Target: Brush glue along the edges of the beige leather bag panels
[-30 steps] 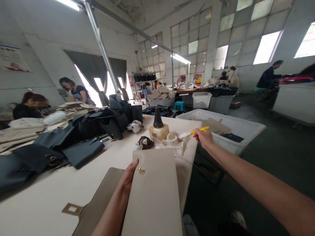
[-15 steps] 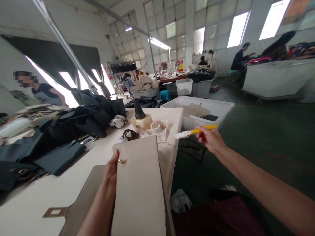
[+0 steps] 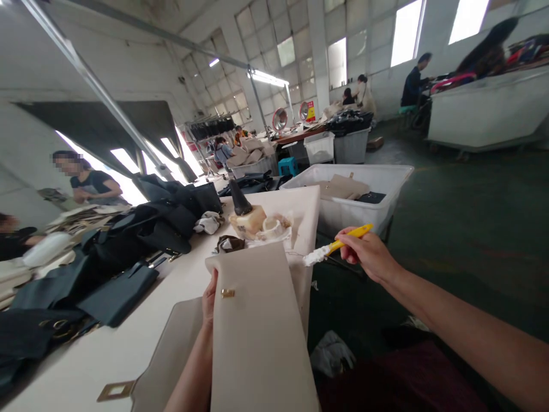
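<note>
Drawn away from the pot (image 3: 271, 229) since the earliest frame: the brush (image 3: 335, 245), now at centre right, white-coated head in the air just beside the right edge of the panel (image 3: 257, 332). Swung rightward as well, the whole view. Across the lower left and middle of the frame, white table (image 3: 132, 320), narrowing to a far corner near centre. Along its left side, a heap of dark bags (image 3: 124, 234), stretching from left edge to middle. At centre right, behind the table's far corner, white bin (image 3: 360, 213) with beige and dark pieces inside. In the upper left, beyond the heap, a standing person (image 3: 96, 186) in a dark top. In the lower middle, the panel itself, beige, propped at a slant, far end just short of the pot. In the lower left, flat on the table, grey-beige flap (image 3: 171, 343). At the panel's upper left edge, left hand (image 3: 209, 297), closed around that edge, part of it hidden behind. At centre right, right hand (image 3: 364, 252), thumb and fingers pinching the brush's yellow handle. Near centre, pale block (image 3: 251, 221) with a black cone (image 3: 239, 197) tilted on top, pot just beside. Left of these, pale rag (image 3: 209, 222); below, dark rag (image 3: 230, 244). On the flap's tip, lower left, metal plate (image 3: 104, 393). Near the panel's upper left, small gold clasp (image 3: 227, 293).
</note>
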Demonstrator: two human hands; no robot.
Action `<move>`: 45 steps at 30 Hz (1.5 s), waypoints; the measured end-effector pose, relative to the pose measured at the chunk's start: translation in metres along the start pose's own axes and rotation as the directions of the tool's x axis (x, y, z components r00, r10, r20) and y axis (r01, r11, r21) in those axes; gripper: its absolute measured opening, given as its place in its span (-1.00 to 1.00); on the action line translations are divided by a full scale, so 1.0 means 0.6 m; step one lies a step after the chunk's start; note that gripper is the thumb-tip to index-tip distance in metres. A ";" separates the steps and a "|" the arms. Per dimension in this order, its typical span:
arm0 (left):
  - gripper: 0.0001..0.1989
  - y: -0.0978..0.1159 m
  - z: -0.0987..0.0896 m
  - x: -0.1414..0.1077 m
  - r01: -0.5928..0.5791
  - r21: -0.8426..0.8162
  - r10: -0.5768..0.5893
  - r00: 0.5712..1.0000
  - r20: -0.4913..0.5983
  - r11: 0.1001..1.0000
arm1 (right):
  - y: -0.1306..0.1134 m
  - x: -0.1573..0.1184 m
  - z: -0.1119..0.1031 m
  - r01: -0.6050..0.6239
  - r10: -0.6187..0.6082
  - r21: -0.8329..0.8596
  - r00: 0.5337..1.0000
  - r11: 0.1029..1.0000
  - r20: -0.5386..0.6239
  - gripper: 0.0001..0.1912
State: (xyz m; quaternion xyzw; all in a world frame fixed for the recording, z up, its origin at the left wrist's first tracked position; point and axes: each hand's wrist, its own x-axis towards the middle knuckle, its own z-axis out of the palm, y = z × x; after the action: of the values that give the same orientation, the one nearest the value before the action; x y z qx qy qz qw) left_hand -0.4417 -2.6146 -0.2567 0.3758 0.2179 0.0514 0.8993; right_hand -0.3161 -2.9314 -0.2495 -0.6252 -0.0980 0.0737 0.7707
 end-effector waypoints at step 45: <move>-0.43 -0.028 0.015 0.059 -0.053 0.091 0.071 0.975 -0.209 0.994 | 0.040 -0.005 0.035 0.035 0.081 -0.273 0.912 0.962 0.402 -0.67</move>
State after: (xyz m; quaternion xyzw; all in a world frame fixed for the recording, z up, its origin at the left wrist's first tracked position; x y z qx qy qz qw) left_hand -0.4072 -2.6233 -0.2757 0.4125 0.3027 0.1098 0.8521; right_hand -0.3238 -2.9071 -0.2689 -0.6974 -0.2589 0.1980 0.6382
